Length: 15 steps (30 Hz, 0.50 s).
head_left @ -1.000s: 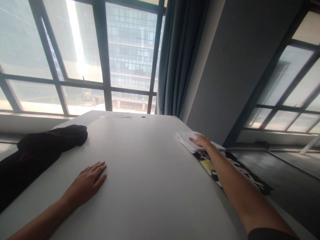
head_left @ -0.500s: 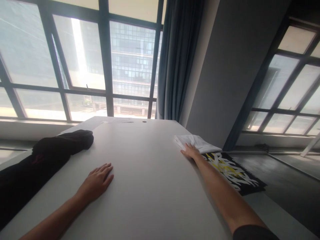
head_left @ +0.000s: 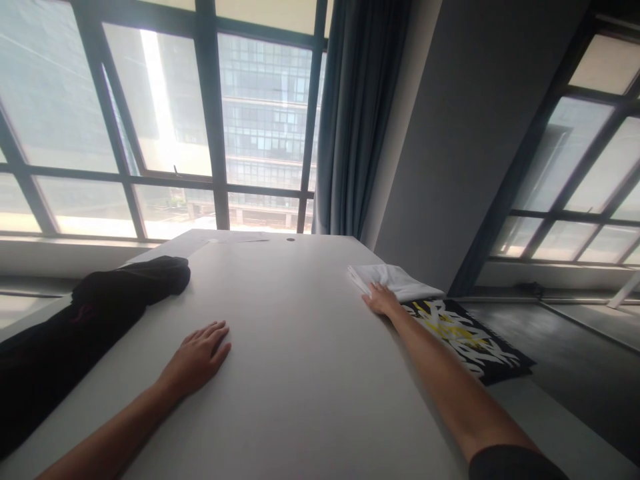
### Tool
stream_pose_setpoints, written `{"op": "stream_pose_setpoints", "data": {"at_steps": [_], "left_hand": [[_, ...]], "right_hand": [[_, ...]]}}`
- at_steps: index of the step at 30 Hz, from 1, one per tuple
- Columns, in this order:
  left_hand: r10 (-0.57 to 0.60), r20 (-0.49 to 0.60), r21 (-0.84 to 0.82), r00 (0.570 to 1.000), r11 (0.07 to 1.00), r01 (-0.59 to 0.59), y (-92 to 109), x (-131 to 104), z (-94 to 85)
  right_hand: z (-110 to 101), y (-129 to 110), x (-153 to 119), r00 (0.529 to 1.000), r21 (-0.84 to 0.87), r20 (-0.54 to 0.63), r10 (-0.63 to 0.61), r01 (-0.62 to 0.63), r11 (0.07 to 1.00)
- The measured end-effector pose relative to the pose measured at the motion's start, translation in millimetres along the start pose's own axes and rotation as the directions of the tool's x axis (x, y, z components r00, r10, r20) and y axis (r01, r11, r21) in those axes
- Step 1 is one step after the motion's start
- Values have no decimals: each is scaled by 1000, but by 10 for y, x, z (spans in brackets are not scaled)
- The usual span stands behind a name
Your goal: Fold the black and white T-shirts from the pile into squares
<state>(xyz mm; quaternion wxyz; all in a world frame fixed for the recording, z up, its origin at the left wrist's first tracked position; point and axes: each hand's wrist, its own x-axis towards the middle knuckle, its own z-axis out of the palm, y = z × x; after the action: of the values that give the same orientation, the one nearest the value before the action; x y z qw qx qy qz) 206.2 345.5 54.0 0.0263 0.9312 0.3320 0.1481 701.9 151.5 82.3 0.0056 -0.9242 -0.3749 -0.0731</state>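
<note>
My left hand [head_left: 199,357] lies flat on the white table [head_left: 290,373], fingers stretched out and nothing in them. To its left is a long heap of black cloth [head_left: 110,300] along the table's side. My right hand [head_left: 381,299] rests at the table's right edge, its fingers laid out over the near corner of a folded white cloth [head_left: 400,281]. Beneath and beside that cloth is a black printed fabric [head_left: 465,340] with white and yellow lettering, partly hidden by my right forearm.
Large windows [head_left: 265,120] stand behind the table's far end, with a blue-grey curtain [head_left: 350,120] at their right. A grey pillar [head_left: 450,133] rises beyond the white cloth. Thin papers [head_left: 245,239] and a round dark hole [head_left: 291,239] show near the far edge.
The view has shifted very slightly. Both hands stay in the same places, and the cloths have not visibly moved.
</note>
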Motion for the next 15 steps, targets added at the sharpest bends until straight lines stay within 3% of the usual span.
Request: {"op": "stream_pose_setpoints", "data": {"at_steps": [3, 6, 8, 10, 13, 15], "left_hand": [[65, 71, 42, 995, 997, -68, -16, 64, -126], [144, 181, 31, 973, 988, -152, -181, 211, -330], [13, 150, 112, 989, 993, -30, -385, 310, -448], [-175, -2, 236, 985, 957, 171, -627, 369, -525], [-431, -152, 313, 889, 832, 457, -954, 369, -580], [-580, -143, 296, 802, 748, 594, -1105, 331, -607]], "right_hand": [[-96, -153, -221, 993, -76, 97, -59, 67, 995], [-149, -386, -546, 960, -83, 141, -240, 253, 964], [-168, -554, -779, 938, -64, 128, -321, 331, 942], [-192, -700, -990, 942, -64, 87, -325, 331, 941], [-240, -855, -1221, 963, -103, 21, -267, 268, 958], [-267, -923, -1315, 971, -130, -4, -240, 238, 963]]}}
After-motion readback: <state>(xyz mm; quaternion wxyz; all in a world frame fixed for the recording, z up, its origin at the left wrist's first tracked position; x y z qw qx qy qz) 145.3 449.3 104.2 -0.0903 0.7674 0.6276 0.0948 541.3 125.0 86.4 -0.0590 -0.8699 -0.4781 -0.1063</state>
